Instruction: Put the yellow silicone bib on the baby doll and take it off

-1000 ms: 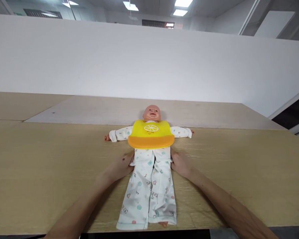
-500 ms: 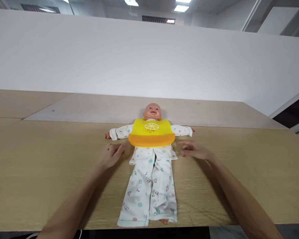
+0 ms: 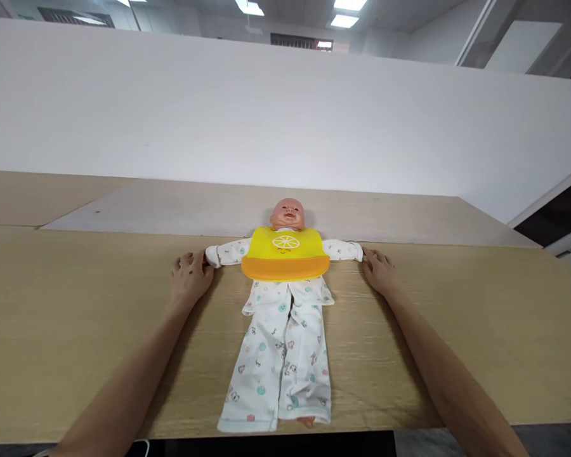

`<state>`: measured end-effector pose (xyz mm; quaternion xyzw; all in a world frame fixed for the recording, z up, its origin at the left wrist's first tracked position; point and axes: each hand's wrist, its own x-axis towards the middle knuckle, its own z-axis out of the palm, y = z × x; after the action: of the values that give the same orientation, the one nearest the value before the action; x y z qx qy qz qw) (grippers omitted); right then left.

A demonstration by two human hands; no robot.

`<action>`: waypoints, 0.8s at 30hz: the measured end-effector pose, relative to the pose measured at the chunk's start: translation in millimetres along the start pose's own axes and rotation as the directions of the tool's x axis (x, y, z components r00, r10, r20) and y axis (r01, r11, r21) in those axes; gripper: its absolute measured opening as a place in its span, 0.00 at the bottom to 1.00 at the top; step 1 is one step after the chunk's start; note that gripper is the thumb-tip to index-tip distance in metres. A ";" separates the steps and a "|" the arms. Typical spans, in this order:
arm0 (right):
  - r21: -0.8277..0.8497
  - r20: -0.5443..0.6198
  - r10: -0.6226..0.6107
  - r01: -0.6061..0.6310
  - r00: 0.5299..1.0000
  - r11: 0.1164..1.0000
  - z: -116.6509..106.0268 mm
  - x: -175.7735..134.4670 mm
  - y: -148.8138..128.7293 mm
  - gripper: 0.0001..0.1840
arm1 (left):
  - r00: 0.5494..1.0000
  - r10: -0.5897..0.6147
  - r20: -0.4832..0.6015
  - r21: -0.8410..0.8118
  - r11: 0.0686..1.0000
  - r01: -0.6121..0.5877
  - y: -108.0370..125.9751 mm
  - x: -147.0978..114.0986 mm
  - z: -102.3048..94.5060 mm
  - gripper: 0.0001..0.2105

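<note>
A baby doll lies on its back with both arms stretched out sideways. Over its chest is a yellow bib with an orange pocket and a white citrus print. The doll wears a white patterned top and matching trousers; one foot shows at a trouser hem. My left hand is closed around the doll's hand at the left cuff. At the opposite cuff, my right hand is closed on the doll's other hand. Both doll hands are hidden by my fingers.
The doll rests on a wooden table, whose front edge runs just below its feet. A pale board lies along the back, and a white partition rises behind it. A white cable hangs at the front edge.
My hands have moved outward and slightly away from me, from beside the bib's lower edge to the doll's two hands. The doll's arms remain spread.
</note>
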<state>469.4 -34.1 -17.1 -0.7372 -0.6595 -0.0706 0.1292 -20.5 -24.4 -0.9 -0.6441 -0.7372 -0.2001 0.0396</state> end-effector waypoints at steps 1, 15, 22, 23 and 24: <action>-0.001 0.012 -0.012 0.012 1.000 1.000 -0.5 -0.1 -0.5 0.28 | 1.000 -0.009 0.017 0.019 1.000 0.008 0.8 0.5 -0.4 0.20; 0.055 -0.151 -0.030 0.039 0.988 0.998 -12.5 -11.7 -20.0 0.24 | 0.980 0.050 -0.193 -0.031 0.998 -0.057 15.9 -15.4 -16.8 0.11; 0.307 0.205 -0.414 0.344 0.887 0.888 -67.0 -30.5 -53.3 0.11 | 0.666 0.471 0.579 -0.354 0.881 -0.314 46.8 -44.6 -56.8 0.09; 0.359 0.294 -0.485 0.375 0.824 0.855 -72.0 -34.5 -58.2 0.09 | 0.610 0.472 0.636 -0.361 0.881 -0.305 50.3 -47.3 -59.4 0.08; 0.382 0.356 -0.526 0.393 0.772 0.836 -75.1 -38.6 -63.4 0.07 | 0.589 0.461 0.664 -0.352 0.887 -0.298 53.5 -49.7 -60.4 0.08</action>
<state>406.9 -86.0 50.4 -0.5204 -0.8355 0.1669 0.0577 27.3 -86.9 51.8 -0.8123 -0.5101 0.0137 -0.2823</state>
